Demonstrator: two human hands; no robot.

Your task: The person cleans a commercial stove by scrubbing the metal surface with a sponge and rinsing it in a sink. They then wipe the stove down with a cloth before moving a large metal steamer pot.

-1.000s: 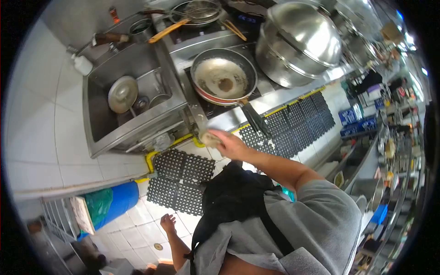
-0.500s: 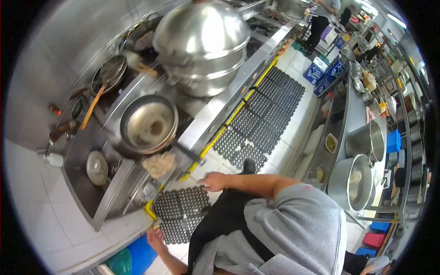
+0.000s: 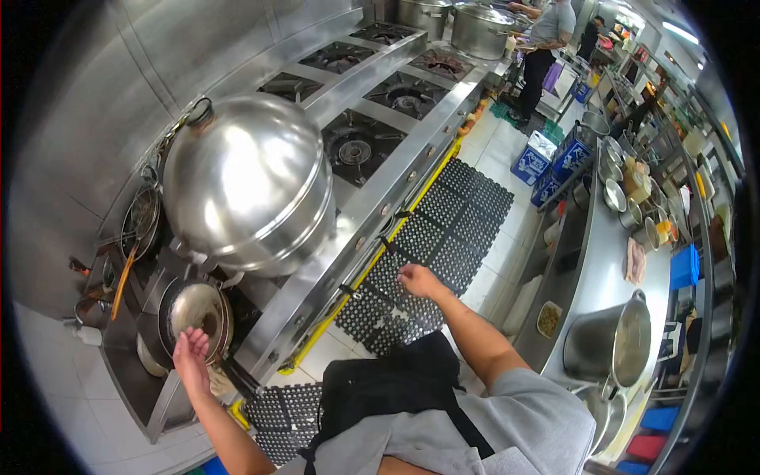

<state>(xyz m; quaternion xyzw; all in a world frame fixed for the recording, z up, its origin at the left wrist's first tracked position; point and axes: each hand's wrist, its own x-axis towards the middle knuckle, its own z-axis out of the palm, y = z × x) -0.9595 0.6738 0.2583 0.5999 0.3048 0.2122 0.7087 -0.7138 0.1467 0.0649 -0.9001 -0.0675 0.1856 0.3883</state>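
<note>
My left hand (image 3: 192,354) is raised over the near edge of a wok (image 3: 198,307) at the lower left, its fingers apart and nothing in them. Whether it touches the wok I cannot tell. Out over the black perforated floor mat (image 3: 455,202), my right hand (image 3: 419,281) has its fingers curled together; anything inside them is too small to make out. A large domed steel steamer (image 3: 253,174) stands on the stove behind the wok. The wok's dark handle points toward my body, near a crumpled beige cloth (image 3: 222,381).
Gas burners (image 3: 355,150) run along the stove, with large pots (image 3: 481,32) at its far end. A steel counter (image 3: 590,261) on the right bears a tall pot (image 3: 606,340) and bowls. Another person (image 3: 546,47) stands at the far end near blue crates (image 3: 532,162).
My view has turned, showing more of the stove. My left hand has risen from beside the floor mat to the wok, and my right hand has moved forward and right.
</note>
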